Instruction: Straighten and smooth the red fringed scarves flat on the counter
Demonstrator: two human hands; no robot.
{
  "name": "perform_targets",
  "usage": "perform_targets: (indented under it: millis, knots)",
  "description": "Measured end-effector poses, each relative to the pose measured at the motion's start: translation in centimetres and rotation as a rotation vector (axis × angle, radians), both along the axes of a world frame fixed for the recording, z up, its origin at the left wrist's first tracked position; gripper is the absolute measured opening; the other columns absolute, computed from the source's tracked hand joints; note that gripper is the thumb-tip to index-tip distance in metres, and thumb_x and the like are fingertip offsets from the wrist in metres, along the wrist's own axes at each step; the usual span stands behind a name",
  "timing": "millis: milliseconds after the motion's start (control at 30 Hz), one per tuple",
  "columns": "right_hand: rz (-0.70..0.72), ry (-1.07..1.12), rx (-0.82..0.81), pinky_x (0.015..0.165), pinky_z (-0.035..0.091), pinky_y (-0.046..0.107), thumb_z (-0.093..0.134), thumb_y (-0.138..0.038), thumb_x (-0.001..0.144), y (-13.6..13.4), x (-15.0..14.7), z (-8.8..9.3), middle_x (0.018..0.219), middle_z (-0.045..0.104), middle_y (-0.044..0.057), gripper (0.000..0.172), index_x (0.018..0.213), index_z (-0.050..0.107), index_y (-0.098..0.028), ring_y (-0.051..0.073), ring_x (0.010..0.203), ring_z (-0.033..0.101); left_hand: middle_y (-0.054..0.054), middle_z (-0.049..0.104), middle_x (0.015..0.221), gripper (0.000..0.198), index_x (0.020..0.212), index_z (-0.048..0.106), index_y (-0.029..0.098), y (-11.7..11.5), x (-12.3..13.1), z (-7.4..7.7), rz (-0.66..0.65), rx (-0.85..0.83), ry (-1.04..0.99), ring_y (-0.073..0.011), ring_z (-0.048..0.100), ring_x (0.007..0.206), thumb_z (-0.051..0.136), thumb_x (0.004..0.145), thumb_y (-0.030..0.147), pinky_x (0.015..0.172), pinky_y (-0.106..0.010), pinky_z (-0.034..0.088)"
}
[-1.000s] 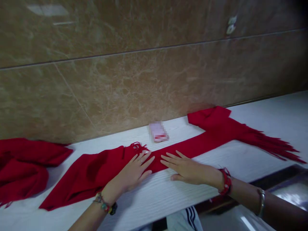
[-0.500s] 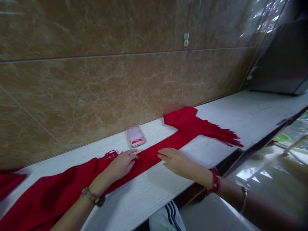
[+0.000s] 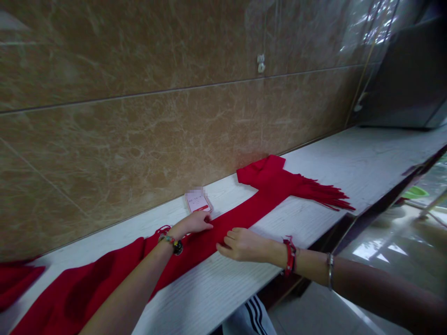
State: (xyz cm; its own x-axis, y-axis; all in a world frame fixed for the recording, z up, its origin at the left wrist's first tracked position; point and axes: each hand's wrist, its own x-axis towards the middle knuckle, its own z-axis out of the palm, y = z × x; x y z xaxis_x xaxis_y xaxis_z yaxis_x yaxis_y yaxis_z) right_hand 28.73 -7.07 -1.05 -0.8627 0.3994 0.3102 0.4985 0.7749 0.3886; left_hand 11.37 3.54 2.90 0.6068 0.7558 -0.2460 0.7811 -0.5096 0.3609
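Note:
A long red scarf [image 3: 240, 211] runs diagonally along the white table, its far end folded over, with fringe spread to the right. My left hand [image 3: 196, 222] is at the scarf's back edge, its fingers bent down and closed; what they pinch is hidden. At the front edge of the scarf is my right hand [image 3: 237, 244], fingers curled together over the cloth, and their hold is too small to make out. Just behind my left hand lies a phone [image 3: 198, 201] with a lit screen.
The white table [image 3: 349, 163] runs along a brown marble wall. More red cloth [image 3: 21, 279] lies at the far left. A large dark box-shaped object [image 3: 405, 79] stands at the far right end. Below it, a green basin [image 3: 415, 192] shows near the floor.
My left hand has moved right and closed its fingers. My right hand has come slightly left and nearer, and its outstretched fingers have curled in.

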Motion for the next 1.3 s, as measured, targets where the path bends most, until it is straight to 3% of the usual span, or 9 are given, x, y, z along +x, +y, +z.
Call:
perform_targets:
  millis: [100,200,433,633,733,867,1033,1167,1300]
  knots:
    - [0.104,-0.024,0.023,0.051,0.03,0.025,0.04,-0.012,0.087,0.6,0.3,0.5,0.071,0.053,0.0,0.017,0.097,0.05,-0.022,0.014,0.061,0.047,0.001,0.057,0.063,0.015,0.078,0.06,0.015,-0.1,0.0,0.1,0.013,-0.011,-0.023,-0.0128,0.049,0.058,0.056,0.064,0.02,0.053,-0.021,0.034]
    - [0.122,-0.04,0.034,0.052,0.029,0.026,0.042,-0.014,0.087,1.1,0.4,1.0,0.073,0.052,0.001,0.012,0.086,0.052,-0.02,0.014,0.063,0.046,0.002,0.057,0.064,0.018,0.081,0.058,0.015,0.0,0.0,-0.1,0.033,-0.021,-0.051,-0.013,0.049,0.058,0.054,0.064,0.018,0.053,-0.021,0.035]
    - [-0.051,0.074,0.029,0.061,0.032,0.031,0.04,-0.01,0.086,0.9,-0.3,0.6,0.077,0.051,0.005,0.016,0.077,0.052,-0.013,0.016,0.072,0.044,0.0,0.059,0.071,0.025,0.091,0.054,0.014,0.6,-0.5,-1.0,0.044,-0.068,-0.155,-0.0141,0.052,0.065,0.051,0.067,0.022,0.057,-0.022,0.037]
    - [-0.075,0.153,0.037,0.058,0.033,0.03,0.038,-0.01,0.088,0.6,-1.5,-0.2,0.071,0.052,0.003,0.015,0.082,0.051,-0.015,0.017,0.069,0.046,0.002,0.056,0.068,0.027,0.09,0.054,0.014,1.0,-0.8,-1.2,0.045,-0.159,-0.235,-0.0125,0.05,0.062,0.053,0.066,0.025,0.056,-0.022,0.037]
    - [-0.163,0.176,0.041,0.055,0.034,0.029,0.04,-0.008,0.085,0.2,-1.8,-0.1,0.073,0.054,0.005,0.012,0.09,0.051,-0.012,0.017,0.067,0.047,0.003,0.054,0.066,0.027,0.088,0.055,0.013,1.3,-0.8,-0.7,0.062,-0.201,-0.276,-0.012,0.049,0.062,0.055,0.064,0.025,0.056,-0.022,0.037]
    - [-0.237,0.192,0.05,0.051,0.035,0.029,0.044,-0.008,0.082,-0.1,-1.5,0.8,0.072,0.054,0.005,0.009,0.082,0.052,-0.012,0.017,0.064,0.049,0.002,0.054,0.07,0.029,0.091,0.055,0.014,1.4,-0.8,1.0,0.088,-0.236,-0.349,-0.0111,0.049,0.065,0.056,0.066,0.03,0.057,-0.021,0.036]
    - [-0.297,0.219,0.171,0.052,0.035,0.028,0.043,-0.011,0.084,0.4,1.0,3.8,0.073,0.056,0.006,0.014,0.094,0.053,-0.011,0.017,0.065,0.053,0.004,0.053,0.068,0.036,0.098,0.053,0.015,1.2,0.9,4.4,0.185,-0.385,-0.622,-0.0079,0.048,0.06,0.062,0.067,0.03,0.053,-0.019,0.033]
    - [-0.355,0.19,0.241,0.052,0.034,0.026,0.037,-0.009,0.087,1.3,4.9,7.0,0.074,0.057,0.006,0.019,0.097,0.053,-0.013,0.015,0.064,0.053,0.001,0.06,0.076,0.039,0.105,0.053,0.017,1.9,4.7,7.5,0.229,-0.475,-0.764,-0.0076,0.053,0.063,0.064,0.068,0.021,0.057,-0.019,0.038]
    - [-0.476,0.221,0.193,0.055,0.037,0.025,0.038,-0.011,0.086,2.4,9.6,9.5,0.079,0.057,0.007,0.019,0.095,0.054,-0.014,0.015,0.067,0.053,-0.002,0.064,0.088,0.043,0.111,0.052,0.019,2.8,9.8,10.3,0.178,-0.546,-0.834,-0.009,0.058,0.068,0.062,0.069,0.014,0.059,-0.019,0.043]
